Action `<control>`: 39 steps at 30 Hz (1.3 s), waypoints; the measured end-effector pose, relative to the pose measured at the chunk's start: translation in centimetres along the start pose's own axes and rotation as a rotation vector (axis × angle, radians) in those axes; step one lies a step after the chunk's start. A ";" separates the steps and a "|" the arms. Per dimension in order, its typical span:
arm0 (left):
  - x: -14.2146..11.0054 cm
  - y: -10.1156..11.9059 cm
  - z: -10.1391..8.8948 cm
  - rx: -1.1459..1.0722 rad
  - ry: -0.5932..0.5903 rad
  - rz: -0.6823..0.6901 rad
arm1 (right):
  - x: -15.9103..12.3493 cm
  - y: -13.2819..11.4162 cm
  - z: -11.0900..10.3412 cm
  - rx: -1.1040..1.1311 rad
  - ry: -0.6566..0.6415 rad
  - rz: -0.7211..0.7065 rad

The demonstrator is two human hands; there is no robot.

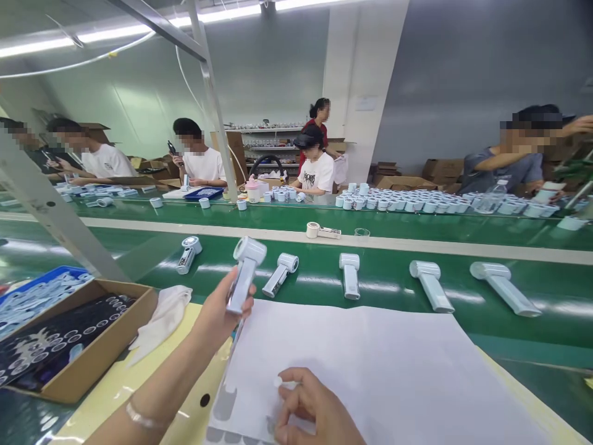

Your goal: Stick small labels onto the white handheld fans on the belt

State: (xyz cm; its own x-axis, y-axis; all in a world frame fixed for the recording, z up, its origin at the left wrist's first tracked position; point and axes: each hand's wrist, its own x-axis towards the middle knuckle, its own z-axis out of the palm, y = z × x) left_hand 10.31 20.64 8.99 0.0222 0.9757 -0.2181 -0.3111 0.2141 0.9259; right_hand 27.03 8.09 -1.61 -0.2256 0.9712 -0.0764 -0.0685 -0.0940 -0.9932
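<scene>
My left hand is wrapped round the handle of a pale blue handheld fan, holding it raised with the round head up, near the green conveyor belt. Lower down, my right hand pinches a small round white sticker between thumb and forefinger. Beneath it lies a big white sticker sheet, with grey bare patches along its left and lower edge. Close to the held fan, another fan lies on the belt with its handle's inside showing.
Several more fans, such as this one, lie along the green belt. At left stand a cardboard box of dark sheets with rings, a blue tray and a white cloth. A metal post rises there. Co-workers sit opposite.
</scene>
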 end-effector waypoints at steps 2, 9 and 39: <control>-3.4 -0.1 0.7 -0.081 -0.040 -0.082 | 0.1 -1.3 -0.6 0.089 -0.055 0.019; -10.0 -2.6 3.3 -0.364 0.188 -0.294 | -2.9 -5.8 -1.6 0.251 0.106 -0.093; -13.7 -6.2 7.5 -0.691 0.291 -0.409 | -6.8 -8.6 0.6 0.116 0.306 -0.045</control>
State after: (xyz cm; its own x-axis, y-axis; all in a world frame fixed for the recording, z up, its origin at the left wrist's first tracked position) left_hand 19.09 6.26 8.54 0.0434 0.7568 -0.6523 -0.8439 0.3772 0.3815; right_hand 28.62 2.14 7.55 0.0810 0.9941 -0.0728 -0.1859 -0.0567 -0.9809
